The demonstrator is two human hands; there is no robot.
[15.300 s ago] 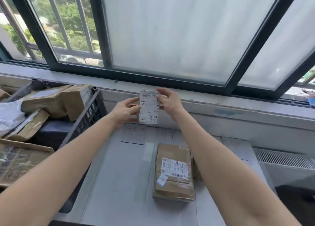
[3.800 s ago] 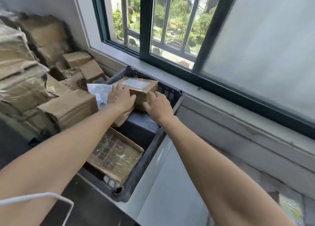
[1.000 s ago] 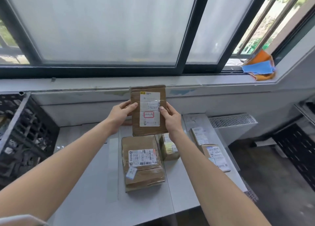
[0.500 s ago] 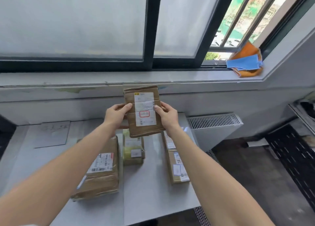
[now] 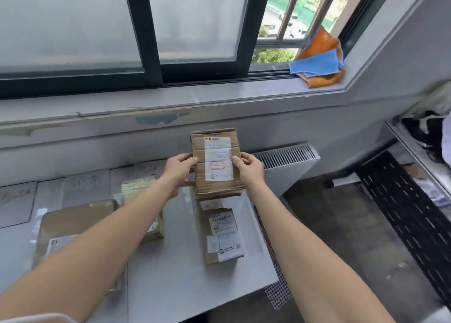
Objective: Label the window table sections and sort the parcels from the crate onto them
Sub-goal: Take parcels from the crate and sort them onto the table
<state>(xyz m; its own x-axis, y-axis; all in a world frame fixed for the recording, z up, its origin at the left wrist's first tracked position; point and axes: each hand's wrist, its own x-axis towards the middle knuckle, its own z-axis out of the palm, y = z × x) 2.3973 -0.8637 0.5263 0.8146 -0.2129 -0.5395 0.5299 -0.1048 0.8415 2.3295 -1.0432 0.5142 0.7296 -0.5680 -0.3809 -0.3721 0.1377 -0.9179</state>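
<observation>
1. Cardboard parcels, three in all, lie flat on the grey table (image 5: 175, 274): left parcel (image 5: 73, 220), middle parcel (image 5: 136, 188), right parcel (image 5: 220, 235).
2. We hold a fourth parcel (image 5: 216, 161) upright over the table's far right part; left hand (image 5: 179, 171) and right hand (image 5: 251, 169) grip its side edges with curled fingers.
3. At least two handwritten paper labels (image 5: 85, 183) lie along the far edge.
4. Orange and blue cloths (image 5: 319, 61) rest on the windowsill (image 5: 170, 98).

daylight enters through a dark-framed window (image 5: 151, 30) with frosted panes; bars and greenery show at its right. orange and blue cloths (image 5: 319, 61) lie on the pale sill (image 5: 219, 96). a white radiator (image 5: 285, 161) stands below, near a black perforated rack (image 5: 402, 213) on the grey floor (image 5: 341, 237).
</observation>
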